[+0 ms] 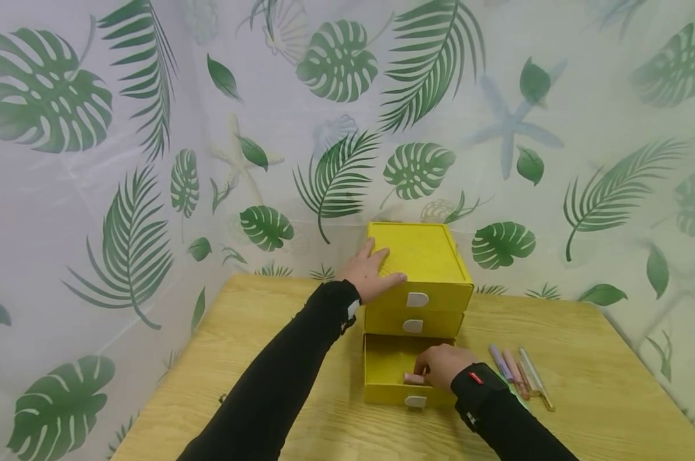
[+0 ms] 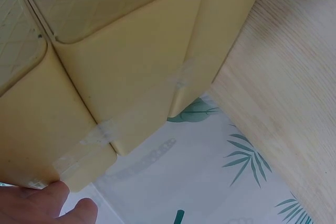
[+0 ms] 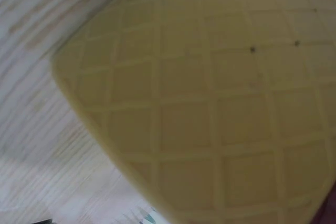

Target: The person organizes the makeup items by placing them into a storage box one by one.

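The R hand (image 1: pixel 447 363) is down in the btm drawer (image 1: pixel 381 393), fingers bent in, w/ a pinch on a pink pen (image 1: pixel 413 379) — or at least a small pink stick, as the hand hides part of it. Its long way runs L to R, abt in line w/ the drawer's front wall and just behind it. The end that shows pokes out L of the R fingers. So the R hand is the near one. The L hand (image 1: pixel 369 275) is up higher, farther back and a bit L of the pen. It holds nothing: its fingers are spread and lie on the top L edge of the yellow drawer stack (image 1: pixel 422 250), thumb out to the R.

The btm drawer sticks out toward the person; the pink pen is all I can see in it, tho the R hand hides some of the floor. Above it, the mid drawer (image 1: pixel 384 323) and top drawer (image 1: pixel 447 298) are pushed in — can't tell what's inside. The L wrist view shows clear tape (image 2: pixel 105 129) on the stack's side. The R wrist view is mostly yellow grid, so no help w/ the fingers.

Past the R hand, on the wood table (image 1: pixel 601 371), a purple pen (image 1: pixel 500 362), pinkish pens (image 1: pixel 511 365) and a clear pen (image 1: pixel 528 366) lie in a loose bunch, R of the drawer.
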`<state>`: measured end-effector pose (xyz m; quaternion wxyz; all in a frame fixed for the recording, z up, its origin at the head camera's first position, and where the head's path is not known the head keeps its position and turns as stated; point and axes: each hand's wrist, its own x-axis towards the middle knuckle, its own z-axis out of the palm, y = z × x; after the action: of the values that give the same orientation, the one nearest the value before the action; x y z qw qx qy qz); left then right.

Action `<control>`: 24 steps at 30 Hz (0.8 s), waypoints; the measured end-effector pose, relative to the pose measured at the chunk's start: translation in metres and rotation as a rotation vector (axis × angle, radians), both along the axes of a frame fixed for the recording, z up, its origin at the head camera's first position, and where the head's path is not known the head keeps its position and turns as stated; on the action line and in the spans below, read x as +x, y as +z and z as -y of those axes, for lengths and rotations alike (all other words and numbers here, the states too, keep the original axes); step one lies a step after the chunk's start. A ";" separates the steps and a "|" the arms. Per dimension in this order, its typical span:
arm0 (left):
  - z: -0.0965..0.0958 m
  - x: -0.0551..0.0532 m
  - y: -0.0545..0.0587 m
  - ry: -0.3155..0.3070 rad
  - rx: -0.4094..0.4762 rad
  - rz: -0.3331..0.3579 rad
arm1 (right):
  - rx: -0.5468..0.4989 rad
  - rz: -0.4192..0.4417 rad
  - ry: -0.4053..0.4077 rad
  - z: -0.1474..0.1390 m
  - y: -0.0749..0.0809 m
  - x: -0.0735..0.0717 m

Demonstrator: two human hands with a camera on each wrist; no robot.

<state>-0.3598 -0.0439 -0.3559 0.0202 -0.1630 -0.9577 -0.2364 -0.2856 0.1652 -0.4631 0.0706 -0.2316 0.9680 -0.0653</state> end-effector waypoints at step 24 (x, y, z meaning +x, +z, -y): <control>0.003 0.001 -0.001 -0.025 0.011 0.005 | -0.277 -0.103 -0.071 -0.018 -0.007 0.003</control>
<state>-0.3591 -0.0464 -0.3569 0.0156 -0.1742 -0.9543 -0.2421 -0.2827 0.1834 -0.4700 -0.0140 -0.2079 0.9597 -0.1886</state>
